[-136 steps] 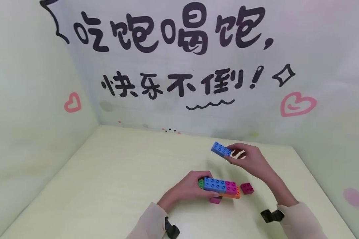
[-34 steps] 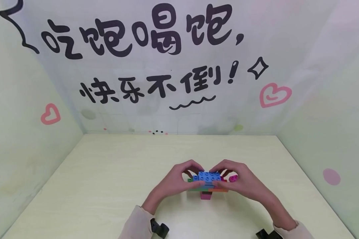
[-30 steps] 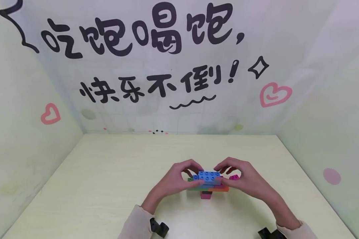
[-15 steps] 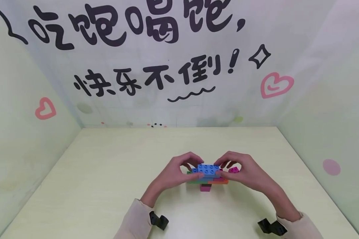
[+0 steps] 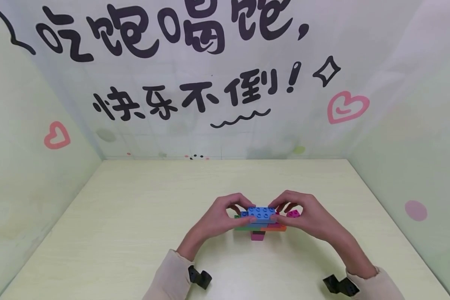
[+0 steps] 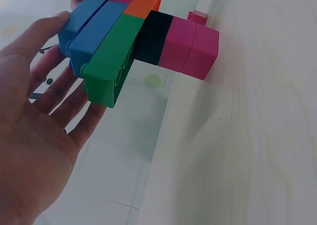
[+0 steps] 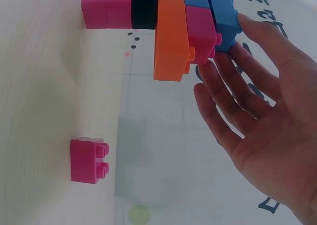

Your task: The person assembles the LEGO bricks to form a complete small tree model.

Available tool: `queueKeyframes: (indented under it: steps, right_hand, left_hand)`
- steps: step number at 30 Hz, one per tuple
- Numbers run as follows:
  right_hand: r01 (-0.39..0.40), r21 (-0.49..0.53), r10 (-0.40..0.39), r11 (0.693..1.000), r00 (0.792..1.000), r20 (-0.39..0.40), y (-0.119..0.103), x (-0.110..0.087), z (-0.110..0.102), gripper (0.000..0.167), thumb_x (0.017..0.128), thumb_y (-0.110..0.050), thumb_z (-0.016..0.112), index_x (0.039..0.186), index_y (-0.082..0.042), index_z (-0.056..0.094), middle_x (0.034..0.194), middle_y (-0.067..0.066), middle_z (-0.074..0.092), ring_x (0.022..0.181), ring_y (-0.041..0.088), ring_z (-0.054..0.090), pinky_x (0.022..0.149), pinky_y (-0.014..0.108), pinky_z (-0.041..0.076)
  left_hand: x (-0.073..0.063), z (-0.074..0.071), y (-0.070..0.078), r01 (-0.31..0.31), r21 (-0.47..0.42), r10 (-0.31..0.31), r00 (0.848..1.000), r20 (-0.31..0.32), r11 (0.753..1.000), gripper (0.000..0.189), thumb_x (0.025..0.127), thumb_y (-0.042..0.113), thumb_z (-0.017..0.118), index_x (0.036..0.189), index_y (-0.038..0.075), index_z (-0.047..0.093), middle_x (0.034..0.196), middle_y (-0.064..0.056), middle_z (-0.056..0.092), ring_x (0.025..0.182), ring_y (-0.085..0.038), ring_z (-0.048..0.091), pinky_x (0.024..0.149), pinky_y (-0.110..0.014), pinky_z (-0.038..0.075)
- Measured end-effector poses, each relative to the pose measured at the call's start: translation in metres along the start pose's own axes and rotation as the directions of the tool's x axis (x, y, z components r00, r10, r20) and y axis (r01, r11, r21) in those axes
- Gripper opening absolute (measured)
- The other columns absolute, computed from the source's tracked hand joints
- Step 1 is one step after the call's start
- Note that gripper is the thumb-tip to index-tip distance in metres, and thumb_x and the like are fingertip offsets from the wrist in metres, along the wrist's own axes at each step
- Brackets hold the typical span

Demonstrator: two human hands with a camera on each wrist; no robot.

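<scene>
A blue eight-stud toy brick (image 5: 261,214) tops a T-shaped stack of bricks. My left hand (image 5: 218,216) pinches its left end between thumb and fingertips. My right hand (image 5: 303,214) does the same at the right end, thumb in front. Beneath lie another blue brick (image 6: 99,31) and a magenta one (image 7: 200,31) side by side. Under those, a green brick (image 6: 106,61) and an orange brick (image 7: 170,46) form a wider layer. The narrow stem is a black brick (image 6: 154,38) over two magenta bricks (image 6: 200,51), upright above the pale tabletop.
A loose magenta brick (image 7: 85,160) sits on the table right of the stack, partly behind my right hand in the head view. Pale walls with black writing and pink hearts enclose the tabletop (image 5: 135,200) on the left, back and right.
Several seconds ago my right hand held the top blue brick aloft while my left gripped the tilted stack. Now that brick is on top and the stack stands upright. The last half second shows almost no movement.
</scene>
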State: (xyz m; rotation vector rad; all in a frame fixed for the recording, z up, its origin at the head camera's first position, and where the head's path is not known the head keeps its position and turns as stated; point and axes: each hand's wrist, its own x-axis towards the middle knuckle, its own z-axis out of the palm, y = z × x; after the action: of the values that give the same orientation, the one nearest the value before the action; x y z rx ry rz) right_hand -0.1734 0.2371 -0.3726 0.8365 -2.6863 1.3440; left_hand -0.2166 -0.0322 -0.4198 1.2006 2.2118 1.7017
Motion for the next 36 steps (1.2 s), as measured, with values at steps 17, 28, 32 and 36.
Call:
queueKeyframes:
  steps: [17, 28, 32, 36]
  right_hand:
    - [0.048, 0.058, -0.051, 0.997, 0.997, 0.059, 0.004, -0.001, -0.003, 0.024, 0.087, -0.022, 0.076, 0.109, -0.020, 0.068, 0.103, -0.006, 0.066, 0.090, 0.017, 0.064, 0.077, 0.032, 0.054]
    - [-0.134, -0.267, 0.153, 0.954, 0.987, 0.052, 0.045, -0.018, -0.038, 0.047, 0.085, -0.025, 0.079, 0.127, -0.017, 0.061, 0.118, -0.002, 0.064, 0.104, 0.022, 0.060, 0.086, 0.043, 0.051]
    - [-0.196, -0.292, 0.248, 0.936, 0.957, 0.152, 0.052, -0.020, -0.037, 0.052, 0.081, -0.024, 0.082, 0.126, -0.010, 0.062, 0.121, 0.004, 0.062, 0.107, 0.028, 0.057, 0.084, 0.045, 0.052]
    - [-0.227, -0.316, 0.291, 0.921, 0.940, 0.175, 0.056, -0.018, -0.032, 0.049, 0.078, -0.021, 0.084, 0.121, -0.010, 0.065, 0.115, 0.002, 0.063, 0.104, 0.026, 0.058, 0.081, 0.040, 0.053]
  left_hand:
    - [-0.002, 0.000, 0.004, 0.016, 0.033, -0.016, 1.000, 0.011, 0.999, 0.022, 0.088, 0.028, 0.075, 0.108, 0.023, 0.067, 0.104, 0.010, 0.066, 0.097, -0.012, 0.060, 0.080, -0.038, 0.052]
    - [0.000, 0.002, 0.004, 0.053, 0.034, -0.054, 0.998, 0.015, 0.998, 0.024, 0.088, 0.029, 0.076, 0.109, 0.024, 0.066, 0.107, 0.010, 0.066, 0.098, -0.012, 0.060, 0.082, -0.039, 0.052]
    - [-0.002, 0.003, 0.002, 0.064, 0.040, -0.064, 0.998, 0.019, 0.997, 0.030, 0.086, 0.031, 0.077, 0.113, 0.025, 0.065, 0.109, 0.011, 0.066, 0.100, -0.011, 0.061, 0.083, -0.039, 0.051]
    - [-0.004, 0.004, -0.001, 0.082, 0.074, -0.085, 0.996, 0.030, 0.994, 0.037, 0.083, 0.034, 0.080, 0.116, 0.027, 0.064, 0.109, 0.012, 0.065, 0.100, -0.009, 0.060, 0.084, -0.038, 0.051]
